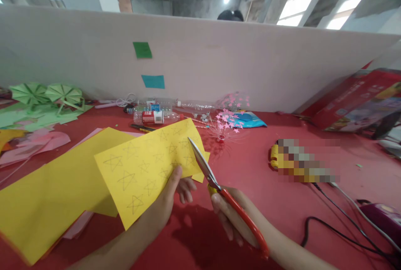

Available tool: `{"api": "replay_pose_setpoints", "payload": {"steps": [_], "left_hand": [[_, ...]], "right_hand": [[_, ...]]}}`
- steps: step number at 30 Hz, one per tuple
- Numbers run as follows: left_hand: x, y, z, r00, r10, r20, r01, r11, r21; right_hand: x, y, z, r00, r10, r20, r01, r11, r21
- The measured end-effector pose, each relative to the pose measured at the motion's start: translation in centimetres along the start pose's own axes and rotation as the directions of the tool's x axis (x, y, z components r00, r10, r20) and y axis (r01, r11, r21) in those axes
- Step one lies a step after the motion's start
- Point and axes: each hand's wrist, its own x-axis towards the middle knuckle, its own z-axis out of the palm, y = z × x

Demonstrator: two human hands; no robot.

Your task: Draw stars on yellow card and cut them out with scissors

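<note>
My left hand (175, 188) pinches the lower edge of a yellow sheet of paper (140, 190), thumb on top and fingers underneath. Several pencilled stars are drawn across the sheet, which is held tilted above the table. In my right hand (230, 209) is a pair of scissors (239, 213) with red handles, the loops partly hidden by my fingers. Their blades lie over the right end of the sheet, tips pointing up and left, and look nearly closed. Whether paper sits between the blades I cannot tell.
More yellow paper (62, 190) lies on the red table (275, 220) at left. Behind are green paper wheels (31, 94), plastic bottles (153, 116), a pink star decoration (227, 119) and a blue packet (249, 119). Cables (338, 207) cross the right side. A white partition (188, 61) stands behind.
</note>
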Motion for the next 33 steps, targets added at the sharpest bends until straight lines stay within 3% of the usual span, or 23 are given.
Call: {"api": "replay_pose_setpoints", "payload": {"steps": [9, 16, 21, 33], "left_hand": [[0.3, 0.2, 0.1, 0.995, -0.094, 0.012, 0.095, 0.995, -0.023], [0.3, 0.5, 0.4, 0.996, -0.093, -0.002, 0.093, 0.995, -0.032], [0.2, 0.4, 0.3, 0.993, -0.121, 0.013, 0.121, 0.993, -0.006], [0.0, 0.0, 0.7, 0.999, -0.007, 0.035, 0.007, 1.000, 0.016]], "right_hand": [[0.1, 0.3, -0.6, 0.992, -0.125, -0.004, 0.125, 0.991, -0.046], [0.4, -0.3, -0.5, 1.000, 0.026, -0.017, -0.026, 0.999, -0.036], [-0.2, -0.8, -0.3, 0.997, 0.031, -0.066, -0.036, 0.996, -0.081], [-0.2, -0.3, -0.3, 0.993, -0.112, -0.047, 0.110, 0.993, -0.051]]}}
